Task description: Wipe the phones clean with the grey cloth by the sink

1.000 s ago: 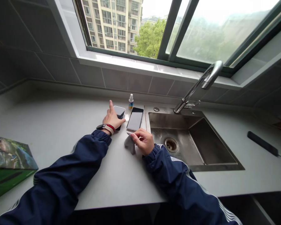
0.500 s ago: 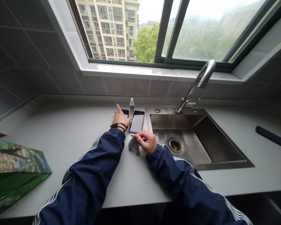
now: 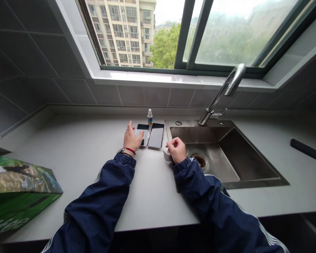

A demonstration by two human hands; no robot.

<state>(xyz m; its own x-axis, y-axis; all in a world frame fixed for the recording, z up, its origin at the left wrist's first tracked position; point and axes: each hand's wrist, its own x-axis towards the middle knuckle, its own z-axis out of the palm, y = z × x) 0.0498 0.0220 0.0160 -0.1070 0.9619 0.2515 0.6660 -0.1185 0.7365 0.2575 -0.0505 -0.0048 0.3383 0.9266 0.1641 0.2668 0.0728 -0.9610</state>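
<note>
Two smartphones lie side by side on the countertop, screens up. My left hand (image 3: 131, 138) has its fingers apart at the left edge of the left phone (image 3: 143, 130), thumb over its screen; whether it touches the glass I cannot tell. The right phone (image 3: 156, 135) lies untouched, its screen pale with a dark upper band. Behind the phones stands a small white-capped bottle (image 3: 150, 117) with a blue and yellow label. By the sink's left edge, my right hand (image 3: 177, 150) pinches a small grey cloth (image 3: 168, 156), partly hidden by the fingers.
A steel sink (image 3: 252, 183) is set into the counter at right, with a curved tap (image 3: 223, 93) behind it. A green printed bag (image 3: 23, 196) stands at the left. A long dark object (image 3: 308, 150) lies far right. The window (image 3: 158, 70) is above.
My left hand has drawn back to the left, uncovering the left phone. My right hand has moved right and slightly up with the cloth, away from the right phone.
</note>
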